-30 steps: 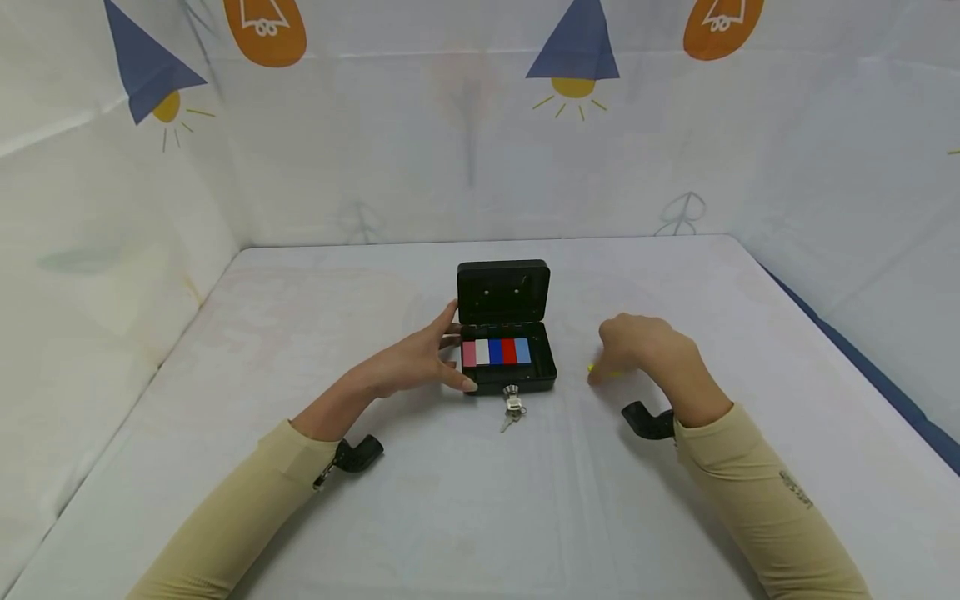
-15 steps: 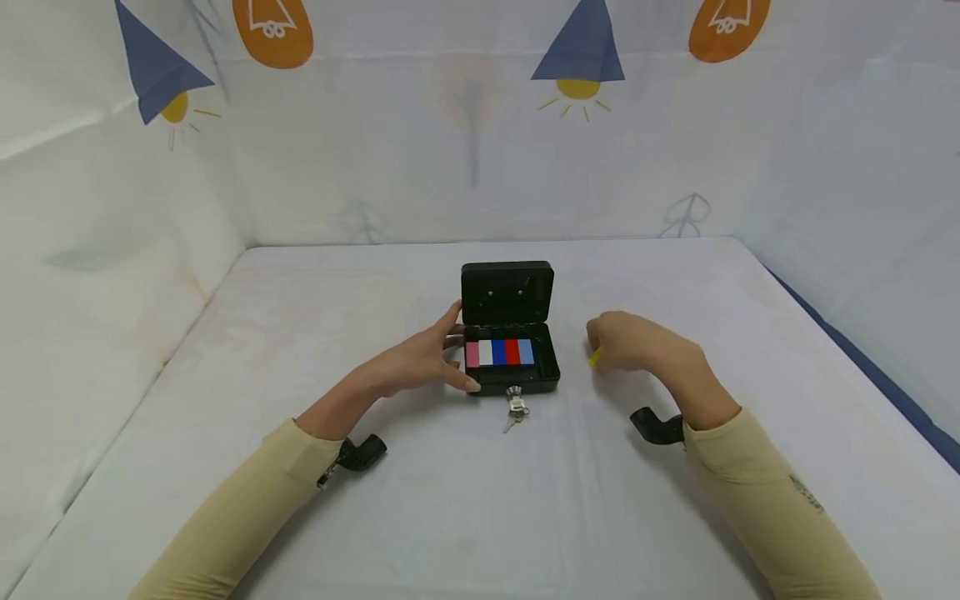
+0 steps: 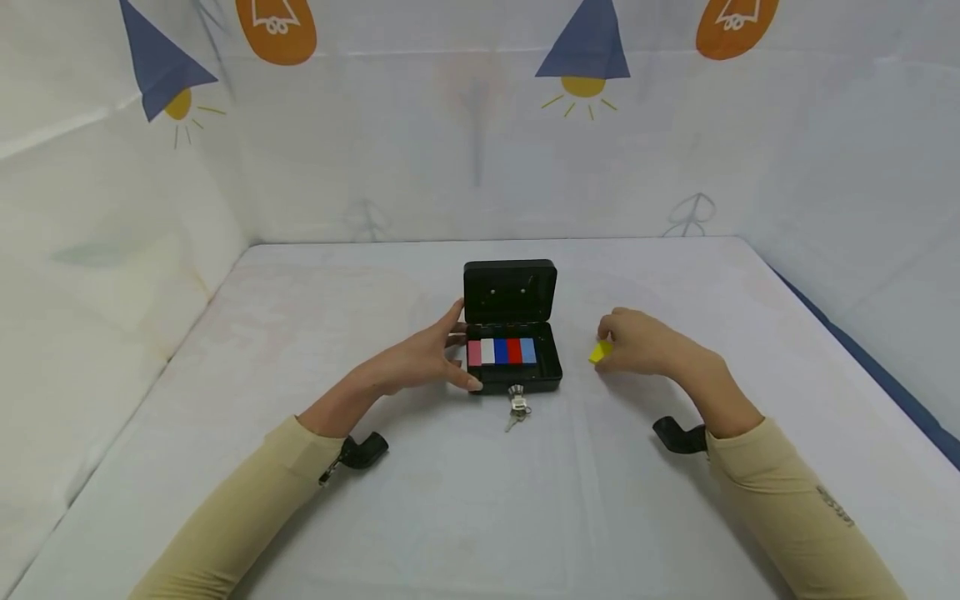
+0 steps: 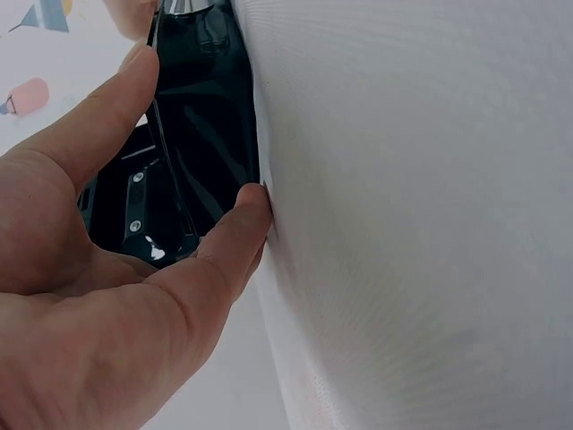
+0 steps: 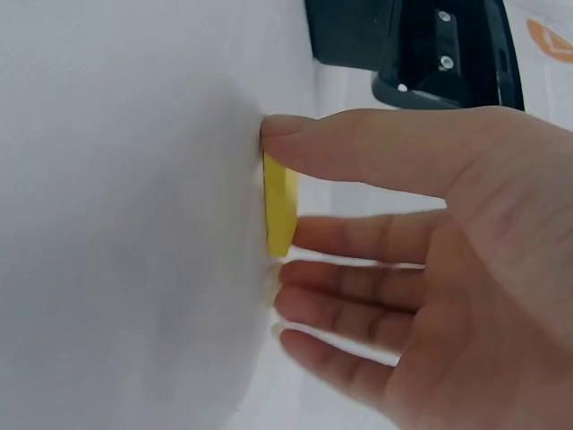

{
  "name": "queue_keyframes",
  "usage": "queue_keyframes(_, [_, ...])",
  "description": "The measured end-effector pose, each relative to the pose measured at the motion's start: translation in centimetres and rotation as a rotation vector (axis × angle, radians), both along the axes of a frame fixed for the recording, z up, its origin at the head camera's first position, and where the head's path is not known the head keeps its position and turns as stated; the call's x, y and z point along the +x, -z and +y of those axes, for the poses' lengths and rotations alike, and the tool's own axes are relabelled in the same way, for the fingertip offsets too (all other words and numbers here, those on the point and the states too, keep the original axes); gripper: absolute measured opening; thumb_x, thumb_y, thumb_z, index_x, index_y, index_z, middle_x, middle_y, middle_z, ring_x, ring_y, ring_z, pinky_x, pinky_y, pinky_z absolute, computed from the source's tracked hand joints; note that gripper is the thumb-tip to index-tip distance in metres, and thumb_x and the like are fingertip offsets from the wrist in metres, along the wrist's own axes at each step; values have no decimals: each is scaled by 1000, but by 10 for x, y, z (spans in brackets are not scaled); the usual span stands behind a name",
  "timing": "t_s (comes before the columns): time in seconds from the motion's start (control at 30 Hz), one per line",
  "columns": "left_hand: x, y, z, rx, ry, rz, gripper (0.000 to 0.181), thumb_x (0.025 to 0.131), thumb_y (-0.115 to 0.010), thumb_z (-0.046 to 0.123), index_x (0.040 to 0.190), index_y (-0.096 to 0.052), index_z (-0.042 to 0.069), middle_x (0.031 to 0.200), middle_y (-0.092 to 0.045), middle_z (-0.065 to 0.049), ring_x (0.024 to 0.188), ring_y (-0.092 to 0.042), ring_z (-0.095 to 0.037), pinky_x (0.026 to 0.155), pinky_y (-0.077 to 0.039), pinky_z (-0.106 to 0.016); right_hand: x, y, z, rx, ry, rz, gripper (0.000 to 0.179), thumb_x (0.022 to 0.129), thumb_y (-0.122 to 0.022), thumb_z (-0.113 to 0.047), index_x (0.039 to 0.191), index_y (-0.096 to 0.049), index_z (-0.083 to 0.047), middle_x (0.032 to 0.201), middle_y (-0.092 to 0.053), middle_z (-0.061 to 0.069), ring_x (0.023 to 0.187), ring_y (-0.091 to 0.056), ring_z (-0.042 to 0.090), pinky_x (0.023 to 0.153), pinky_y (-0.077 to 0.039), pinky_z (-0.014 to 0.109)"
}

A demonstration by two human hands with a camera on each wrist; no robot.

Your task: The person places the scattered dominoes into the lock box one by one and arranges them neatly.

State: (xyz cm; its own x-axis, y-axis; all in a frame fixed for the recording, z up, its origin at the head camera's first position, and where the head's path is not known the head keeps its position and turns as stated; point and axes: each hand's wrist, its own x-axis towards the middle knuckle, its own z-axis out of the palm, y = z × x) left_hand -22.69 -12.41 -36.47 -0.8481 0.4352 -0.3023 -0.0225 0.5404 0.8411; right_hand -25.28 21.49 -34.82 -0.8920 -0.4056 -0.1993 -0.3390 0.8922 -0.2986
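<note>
A black metal cash box point(image 3: 519, 383) stands on the table with its lid point(image 3: 510, 290) raised. A row of several coloured blocks point(image 3: 501, 352), pink, white, blue, red and light blue, lies inside. My left hand point(image 3: 416, 358) grips the box's left side, thumb at the front corner and fingers toward the back, as the left wrist view also shows along the black wall point(image 4: 210, 116). Right of the box, my right hand point(image 3: 645, 343) holds a yellow block point(image 3: 600, 352) between thumb and index finger, low against the tabletop. The right wrist view shows the yellow block point(image 5: 281, 202) on edge.
Keys point(image 3: 517, 408) hang from the lock at the box's front. White cloth covers the table point(image 3: 450, 500), and white printed sheets point(image 3: 375, 150) enclose its back and sides. A black wrist camera point(image 3: 678, 435) sticks out below the right wrist.
My right hand has shifted and turned slightly, and more of the yellow block now shows at its fingertips. The left hand keeps its place on the cash box.
</note>
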Motion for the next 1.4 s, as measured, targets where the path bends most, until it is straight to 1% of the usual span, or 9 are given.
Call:
queue_keyframes(0.17, [1,-1,1,-1,-2,4,127,77,-86,25,158,11,40,164,-23,-1,153,-24,-27,120,-23,-59,-1,4,3,-50,-22,22,33,80,-76,-16,110,-69,-3,102,-61,9,93,-56,23,84,-52,40])
queue_keyframes(0.3, [1,-1,1,0,1,4,128,77,-86,25,158,11,40,164,-23,-1,152,-24,-28,120,-24,-59,1,4,2,-70,-25,18,32,80,-73,-10,111,-69,-4,104,-61,9,96,-55,25,87,-51,43])
queue_keyframes(0.4, [1,0,2,2,10,10,128,77,-86,25,158,12,39,165,-22,-2,153,-24,-29,120,-24,-59,2,3,2,-73,-25,13,33,81,-72,-8,113,-69,-3,107,-61,10,99,-56,27,91,-52,46])
queue_keyframes(0.6, [-1,1,2,-4,2,20,128,76,-87,25,158,11,39,164,-24,-1,152,-25,-27,120,-25,-58,3,5,1,-102,-37,7,38,81,-72,-7,119,-68,-3,113,-62,10,108,-58,30,97,-50,50])
queue_keyframes(0.73, [-1,1,1,3,8,22,129,76,-87,24,158,11,38,164,-24,-1,153,-25,-27,120,-25,-57,3,5,-1,-122,-67,21,40,80,-72,-6,120,-67,-2,114,-61,10,111,-59,31,97,-50,51])
queue_keyframes(0.93, [0,0,1,5,11,19,129,76,-87,25,158,12,37,164,-23,-3,152,-25,-29,120,-25,-58,5,-1,-7,-131,-98,48,42,78,-70,-5,120,-66,-1,114,-61,9,110,-58,30,97,-50,50])
queue_keyframes(1.27, [1,-1,0,8,11,12,130,76,-87,26,158,13,38,165,-23,-2,153,-24,-28,120,-24,-58,11,-11,-24,-130,-84,66,41,81,-69,-7,122,-66,-2,116,-62,9,110,-59,30,95,-52,49])
queue_keyframes(1.4, [2,-2,0,11,16,11,130,76,-87,26,158,13,37,165,-22,-3,153,-23,-28,120,-24,-58,12,-15,-28,-141,-93,78,41,82,-69,-8,123,-66,-2,116,-62,8,111,-59,30,95,-52,48])
